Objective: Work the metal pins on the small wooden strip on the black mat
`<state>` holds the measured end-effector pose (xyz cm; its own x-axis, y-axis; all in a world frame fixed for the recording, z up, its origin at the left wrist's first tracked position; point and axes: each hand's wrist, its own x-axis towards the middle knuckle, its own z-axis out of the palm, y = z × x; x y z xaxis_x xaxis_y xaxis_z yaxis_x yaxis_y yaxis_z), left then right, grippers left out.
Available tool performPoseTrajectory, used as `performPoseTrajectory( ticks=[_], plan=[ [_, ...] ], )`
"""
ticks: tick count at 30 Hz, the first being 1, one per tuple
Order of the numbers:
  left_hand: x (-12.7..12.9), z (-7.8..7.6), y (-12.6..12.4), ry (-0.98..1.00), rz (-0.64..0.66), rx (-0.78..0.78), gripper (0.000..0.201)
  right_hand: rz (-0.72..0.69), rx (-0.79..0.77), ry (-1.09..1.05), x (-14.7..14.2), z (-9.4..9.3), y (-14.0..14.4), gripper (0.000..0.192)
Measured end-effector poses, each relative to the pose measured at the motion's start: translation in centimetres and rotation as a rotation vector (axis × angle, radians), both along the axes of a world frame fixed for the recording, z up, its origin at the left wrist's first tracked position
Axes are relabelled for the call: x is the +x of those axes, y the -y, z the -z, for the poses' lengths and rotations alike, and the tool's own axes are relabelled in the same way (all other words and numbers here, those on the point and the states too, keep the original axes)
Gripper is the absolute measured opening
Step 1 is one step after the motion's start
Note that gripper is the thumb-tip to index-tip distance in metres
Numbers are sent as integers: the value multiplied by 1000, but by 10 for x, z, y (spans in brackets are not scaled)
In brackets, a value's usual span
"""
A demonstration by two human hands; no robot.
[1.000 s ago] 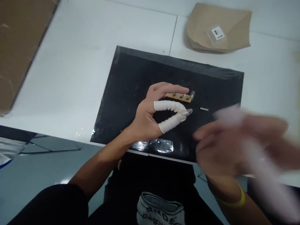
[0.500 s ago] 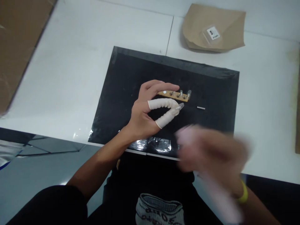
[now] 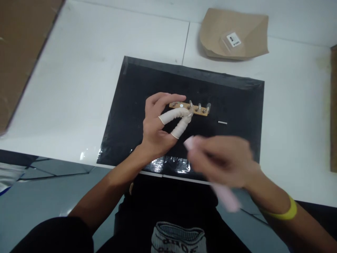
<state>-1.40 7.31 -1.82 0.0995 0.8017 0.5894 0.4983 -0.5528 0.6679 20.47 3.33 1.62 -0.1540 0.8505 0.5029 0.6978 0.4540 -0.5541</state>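
Observation:
My left hand (image 3: 160,123) wears white finger cots on thumb and index finger. Their tips are pinched together at the near edge of a narrow yellowish-brown strip (image 3: 200,111), with a small clear piece (image 3: 191,114) showing faintly between them. The other fingers curl over the strip's far side. Along the strip sit small metal fittings and several clear, upright curved pieces (image 3: 208,107). Closer to the front edge, my right hand (image 3: 223,160) is closed around a long pale pink stick-like object (image 3: 226,200). Motion blurs it, and its exact kind cannot be made out.
A black mat (image 3: 147,77) covers part of the white table (image 3: 79,70). A small pale rod (image 3: 222,122) lies right of the strip. Behind the mat stands a brown paper tray (image 3: 210,35) holding a clear labelled case (image 3: 233,39). Brown board (image 3: 23,45) lies at left.
My left hand has moved left, bringing its pinched fingertips up to the strip. My right hand, with the pink object, has shifted left and is less blurred.

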Motion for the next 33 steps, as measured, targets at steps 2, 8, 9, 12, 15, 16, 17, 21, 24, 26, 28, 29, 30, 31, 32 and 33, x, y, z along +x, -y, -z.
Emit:
performPoseTrajectory(
  ticks=[2, 8, 9, 12, 15, 16, 17, 21, 24, 26, 28, 29, 30, 31, 32, 33],
  plan=[
    [-1, -1, -1, 42, -7, -54, 3, -40, 9, 2, -6, 5, 1, 37],
    [-9, -4, -20, -119, 12, -93, 3, 63, 177, -5, 1, 12, -10, 18],
    [-10, -4, -24, -171, 6, -113, 3, 53, 193, 13, 2, 13, -11, 22],
    [-8, -1, -32, -293, -5, -159, 4, 5, 192, 38, 2, 16, -12, 24],
    [-4, 3, -34, -346, -41, -182, 5, -10, 226, -37, 0, 21, -10, 24],
    [-3, 4, -34, -354, -59, -196, 6, -1, 226, -64, 1, 23, -10, 24],
    [-2, 4, -33, -361, -76, -209, 6, 11, 213, -81, 1, 25, -10, 23],
    [-1, 6, -35, -367, -108, -218, 6, 20, 150, -117, 3, 30, -11, 21],
    [-2, 7, -36, -367, -121, -233, 7, 8, 136, -116, 3, 32, -10, 22],
    [-2, 8, -36, -378, -124, -229, 8, 1, 125, -110, 2, 32, -9, 23],
    [-1, 9, -35, -387, -131, -214, 8, -8, 121, -114, 1, 32, -9, 22],
    [-1, 9, -35, -388, -135, -207, 7, -9, 119, -120, 0, 32, -9, 22],
    [-1, 9, -35, -389, -138, -204, 8, -11, 116, -123, -1, 32, -9, 21],
    [0, 9, -34, -390, -142, -202, 8, -14, 111, -122, -1, 32, -9, 21],
    [0, 9, -34, -391, -146, -202, 9, -18, 106, -118, -2, 31, -9, 21],
    [0, 9, -34, -394, -150, -200, 10, -25, 104, -115, -2, 31, -10, 20]
  ],
)
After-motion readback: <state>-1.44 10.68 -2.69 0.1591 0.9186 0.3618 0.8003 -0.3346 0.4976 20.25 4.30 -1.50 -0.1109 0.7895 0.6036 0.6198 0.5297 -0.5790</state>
